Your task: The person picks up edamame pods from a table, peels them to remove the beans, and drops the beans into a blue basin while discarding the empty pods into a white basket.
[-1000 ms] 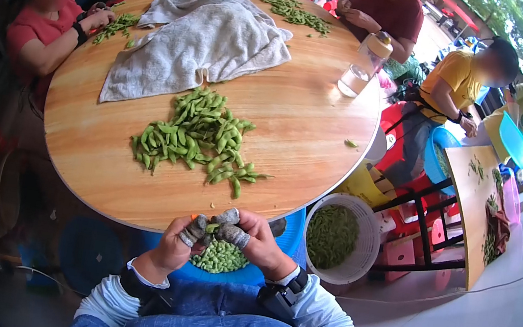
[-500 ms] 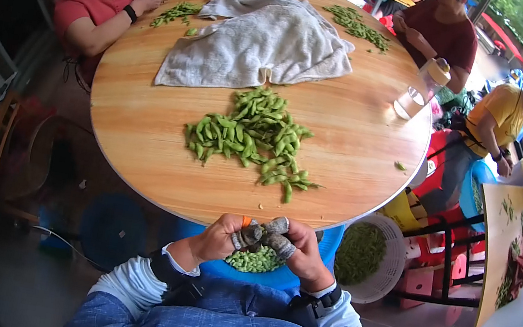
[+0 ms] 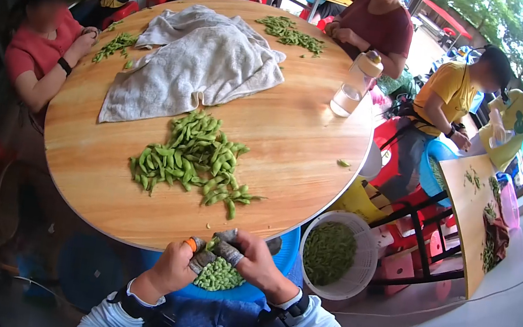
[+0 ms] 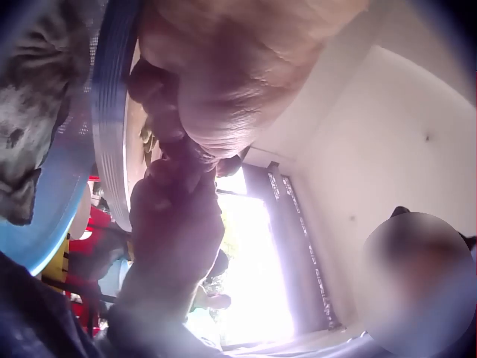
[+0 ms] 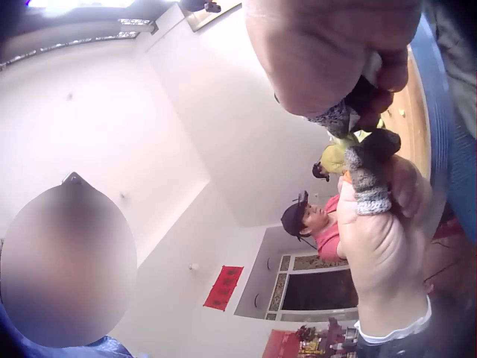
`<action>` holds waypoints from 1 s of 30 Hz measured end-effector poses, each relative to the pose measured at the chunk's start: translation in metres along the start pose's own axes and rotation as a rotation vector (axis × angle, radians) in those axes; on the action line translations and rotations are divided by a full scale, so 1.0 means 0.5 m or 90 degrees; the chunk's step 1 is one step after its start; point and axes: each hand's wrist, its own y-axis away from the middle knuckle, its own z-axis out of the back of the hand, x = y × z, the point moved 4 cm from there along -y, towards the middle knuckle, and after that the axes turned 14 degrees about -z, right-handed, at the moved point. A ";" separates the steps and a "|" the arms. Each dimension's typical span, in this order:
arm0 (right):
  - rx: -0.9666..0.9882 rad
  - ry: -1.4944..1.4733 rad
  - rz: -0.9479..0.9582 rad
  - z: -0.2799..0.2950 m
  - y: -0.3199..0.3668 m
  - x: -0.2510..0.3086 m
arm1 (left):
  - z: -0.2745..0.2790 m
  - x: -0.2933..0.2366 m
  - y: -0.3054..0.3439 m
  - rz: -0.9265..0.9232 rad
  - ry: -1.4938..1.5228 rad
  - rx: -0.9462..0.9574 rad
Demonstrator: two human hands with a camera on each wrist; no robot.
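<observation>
Pod [image 3: 212,244] sits between left hand [image 3: 174,266] and right hand [image 3: 254,262].

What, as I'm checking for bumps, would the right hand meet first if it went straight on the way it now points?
Most likely the green pod that the right hand pinches, then the left hand opposite; the exact depth between the hands is hard to tell.

The head view looks forward and down over the left grip [image 3: 175,267] and right grip [image 3: 261,266] to the round counter [image 3: 301,170] beyond. Each wrist view, close beneath its own grip, faces up toward the ceiling [image 5: 82,142]; all share both grips.
</observation>
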 end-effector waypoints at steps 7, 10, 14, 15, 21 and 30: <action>0.026 0.015 -0.025 0.001 -0.005 -0.023 | 0.004 -0.020 -0.006 -0.064 -0.006 -0.033; 0.053 -0.064 0.043 -0.005 0.003 -0.015 | 0.010 -0.010 -0.011 0.012 0.123 0.003; 0.092 -0.104 0.025 0.006 0.000 -0.023 | -0.030 0.046 0.032 0.205 0.611 -0.083; 0.111 -0.124 0.035 0.004 -0.004 -0.026 | -0.033 0.042 0.034 0.215 0.667 -0.091; 0.088 -0.145 -0.006 0.014 -0.013 -0.037 | -0.039 0.041 0.034 0.311 0.677 -0.074; -0.123 0.397 0.117 -0.009 0.010 0.016 | -0.030 0.042 0.019 0.135 0.323 -0.064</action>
